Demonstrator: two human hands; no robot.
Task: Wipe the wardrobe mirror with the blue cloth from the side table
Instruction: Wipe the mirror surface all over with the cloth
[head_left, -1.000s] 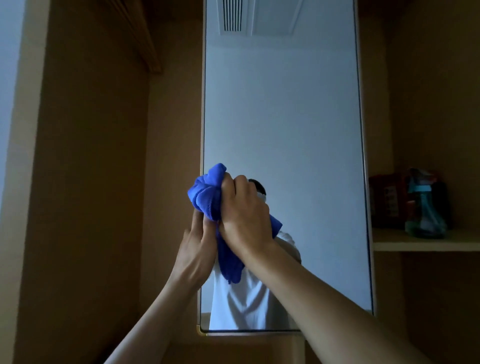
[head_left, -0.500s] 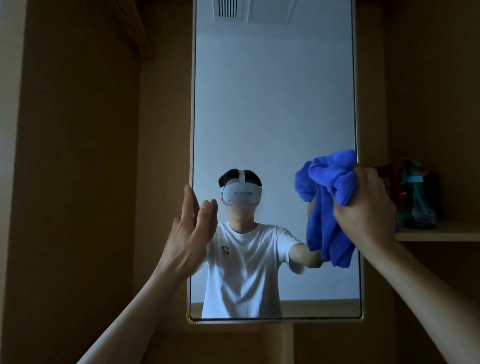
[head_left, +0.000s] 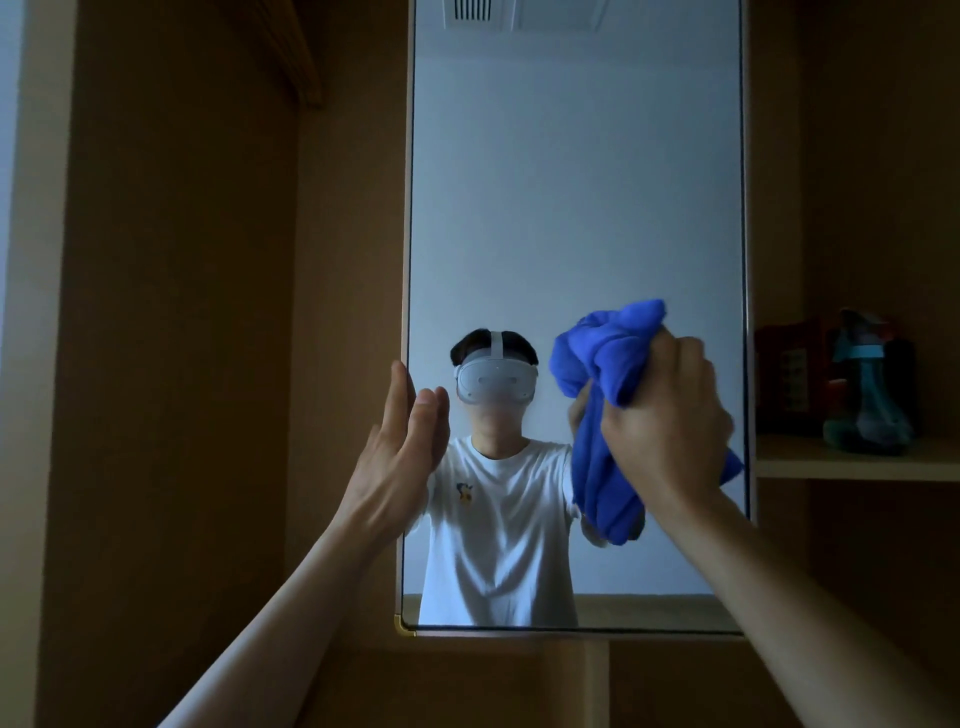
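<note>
1. Head view: the wardrobe mirror (head_left: 571, 208) fills the middle of my feed, and the blue cloth (head_left: 602, 405) is bunched against its lower right part, gripped in the right hand (head_left: 670, 421).
2. That right hand is closed in a fist around the cloth; a loose tail of it hangs below the fist, and a crumpled lump stands above and to the left of the knuckles.
3. The left hand (head_left: 400, 452) is flat and fully open, holding nothing, its fingers laid along the mirror's left edge, I judge to steady the panel.
4. I read this as the wiping step itself, mid-stroke on the lower right of the glass. The tall stretch above both hands looks yet to be covered, so the next pass calls for reaching upward while keeping the cloth pressed flat.
5. Hard to make out: the fist hides whether the cloth truly touches the glass. The mirror's top is cut off by the frame, and no smears show in this dim light. On the shelf (head_left: 852, 462) right of the fist, a bottle (head_left: 867, 395) and other things are too dark to name.
</note>
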